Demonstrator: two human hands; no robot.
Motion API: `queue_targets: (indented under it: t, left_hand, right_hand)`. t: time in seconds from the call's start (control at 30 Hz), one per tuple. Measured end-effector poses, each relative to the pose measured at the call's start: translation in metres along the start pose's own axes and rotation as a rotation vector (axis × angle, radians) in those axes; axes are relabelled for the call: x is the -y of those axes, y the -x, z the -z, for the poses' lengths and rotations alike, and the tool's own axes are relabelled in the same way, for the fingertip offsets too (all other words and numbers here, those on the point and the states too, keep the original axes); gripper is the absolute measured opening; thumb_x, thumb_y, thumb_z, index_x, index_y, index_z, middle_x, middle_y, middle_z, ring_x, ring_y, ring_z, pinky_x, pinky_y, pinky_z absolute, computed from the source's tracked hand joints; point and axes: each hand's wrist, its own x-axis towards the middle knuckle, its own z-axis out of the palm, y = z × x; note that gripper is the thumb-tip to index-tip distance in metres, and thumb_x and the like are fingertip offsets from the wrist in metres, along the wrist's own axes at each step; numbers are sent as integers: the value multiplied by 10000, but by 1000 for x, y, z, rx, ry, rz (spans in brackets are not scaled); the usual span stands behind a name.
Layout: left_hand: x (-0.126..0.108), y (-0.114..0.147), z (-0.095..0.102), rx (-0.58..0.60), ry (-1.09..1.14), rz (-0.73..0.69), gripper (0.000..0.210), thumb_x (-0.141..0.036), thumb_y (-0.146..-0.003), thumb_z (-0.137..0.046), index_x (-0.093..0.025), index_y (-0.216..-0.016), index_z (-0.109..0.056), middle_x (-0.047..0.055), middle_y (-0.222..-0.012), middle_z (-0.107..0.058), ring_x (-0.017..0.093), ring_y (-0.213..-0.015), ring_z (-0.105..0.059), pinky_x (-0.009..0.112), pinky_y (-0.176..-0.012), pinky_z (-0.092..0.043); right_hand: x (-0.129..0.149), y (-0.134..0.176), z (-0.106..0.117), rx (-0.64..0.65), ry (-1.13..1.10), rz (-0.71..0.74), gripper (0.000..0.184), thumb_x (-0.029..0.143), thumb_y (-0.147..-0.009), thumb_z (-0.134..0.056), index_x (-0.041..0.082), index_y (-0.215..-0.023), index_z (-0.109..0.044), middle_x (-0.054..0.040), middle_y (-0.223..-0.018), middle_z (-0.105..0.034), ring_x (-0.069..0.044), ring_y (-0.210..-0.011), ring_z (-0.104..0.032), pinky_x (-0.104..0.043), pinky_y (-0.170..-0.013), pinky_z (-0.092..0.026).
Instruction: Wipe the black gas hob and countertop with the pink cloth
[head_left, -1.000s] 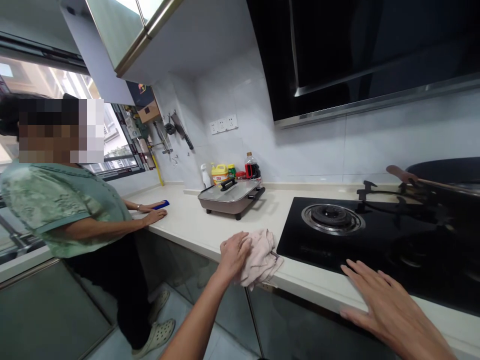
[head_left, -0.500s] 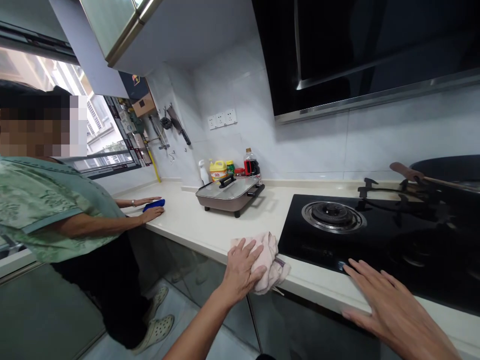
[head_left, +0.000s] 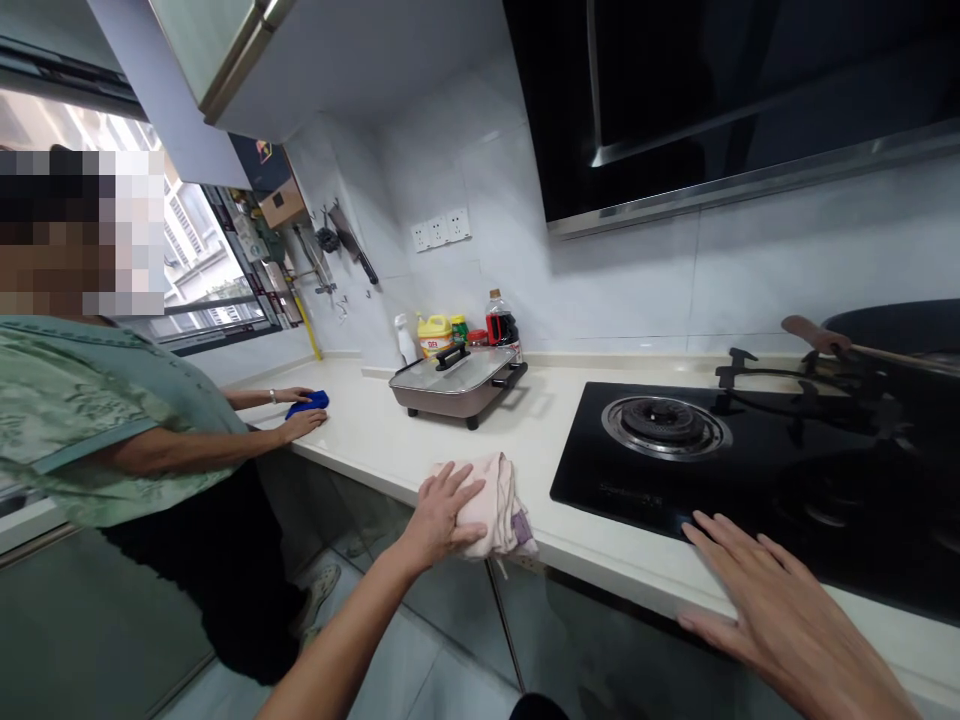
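My left hand (head_left: 442, 512) lies on a folded pale pink cloth (head_left: 491, 495), its fingers spread over the top and the thumb against the near side. The cloth rests on the front of the white counter (head_left: 360, 425), left of the black gas hob (head_left: 600, 480), and one corner hangs past the edge. My right hand (head_left: 780, 610) is open with fingers stretched out, the fingertips at the front edge of the hob and nothing held. Whether that palm touches the counter I cannot tell.
A lidded electric pan (head_left: 450, 395) stands on the counter before several bottles (head_left: 439, 333). At the left, a co-worker (head_left: 150, 420) has both hands on a blue cloth (head_left: 309, 403). A wok (head_left: 892, 330) sits at the hob's right. A range hood (head_left: 712, 110) overhangs it.
My left hand has slid the pink cloth left along the counter, away from the hob. My right hand has hardly moved. The co-worker's far hand has shifted slightly on the blue cloth.
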Motion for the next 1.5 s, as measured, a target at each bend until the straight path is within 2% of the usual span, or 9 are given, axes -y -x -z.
queue_targets:
  t: [0.3, 0.47, 0.57, 0.67, 0.77, 0.97, 1.1, 1.3, 1.5]
  left_hand:
    - [-108, -16, -16, -34, -5, -242, 976, -896, -713, -632, -327, -1499, -527, 134, -1523, -572, 449, -1444, -413, 591, -1084, -383]
    - [-176, -25, -42, -208, -14, -369, 917, -885, -787, -555, -385, -1548, -452, 98, -1514, -581, 430, -1398, -451, 576, -1050, -403]
    - [-189, -28, -64, -309, 0, -424, 804, -838, -864, -494, -376, -1523, -500, 94, -1508, -585, 406, -1373, -472, 553, -1020, -426]
    - [-167, -27, -80, -320, 7, -464, 695, -792, -913, -469, -375, -1456, -586, 84, -1462, -622, 373, -1356, -496, 505, -1021, -431]
    - [-113, -17, -83, -292, 21, -420, 615, -770, -932, -467, -389, -1376, -657, 69, -1403, -662, 358, -1365, -498, 483, -1073, -397]
    - [23, 13, -43, -146, 0, -178, 795, -885, -836, -467, -305, -1341, -669, 123, -1448, -613, 371, -1427, -437, 534, -1185, -299]
    - [76, 23, -16, -130, -32, -33, 851, -880, -779, -568, -218, -1308, -645, 183, -1462, -574, 398, -1434, -410, 580, -1200, -278]
    - [72, 20, -5, -119, -100, 47, 745, -684, -699, -793, -214, -1254, -633, 173, -1404, -576, 407, -1355, -455, 586, -1173, -331]
    - [15, 7, -16, -103, -90, -22, 718, -707, -712, -780, -272, -1261, -624, 136, -1350, -598, 398, -1271, -489, 603, -1110, -368]
  right_hand:
    - [-4, 5, -5, 12, -5, 12, 820, 775, -958, -382, 169, -1494, -521, -163, -1522, -546, -367, -1352, -550, -577, -1103, -373]
    - [-9, 14, -13, 25, -29, 26, 736, 732, -973, -361, 220, -1456, -578, -151, -1524, -546, -389, -1378, -521, -621, -1106, -358]
    - [-8, 16, -11, 42, -58, 51, 653, 657, -1007, -296, 266, -1414, -626, -135, -1498, -576, -397, -1384, -515, -650, -1096, -350]
    - [-7, 13, -5, 37, -62, 35, 671, 670, -997, -332, 263, -1472, -573, -133, -1512, -562, -405, -1373, -523, -652, -1098, -355]
    - [-7, 10, -2, 32, -59, 53, 707, 673, -990, -373, 257, -1553, -472, -120, -1539, -537, -406, -1358, -536, -631, -1097, -369]
    - [-9, 11, -2, 36, -58, 31, 807, 753, -961, -377, 236, -1579, -430, -125, -1526, -551, -402, -1333, -555, -599, -1092, -383]
    - [-8, 10, -3, 47, -64, 11, 865, 794, -940, -395, 196, -1563, -446, -148, -1540, -529, -410, -1351, -537, -613, -1112, -360]
    - [-6, 8, -5, 76, -44, -30, 877, 825, -925, -411, 174, -1501, -527, -153, -1533, -536, -389, -1367, -530, -589, -1116, -381]
    - [0, 0, 2, 177, -76, -110, 923, 891, -857, -462, 202, -1457, -590, -139, -1526, -547, -383, -1392, -511, -582, -1148, -379]
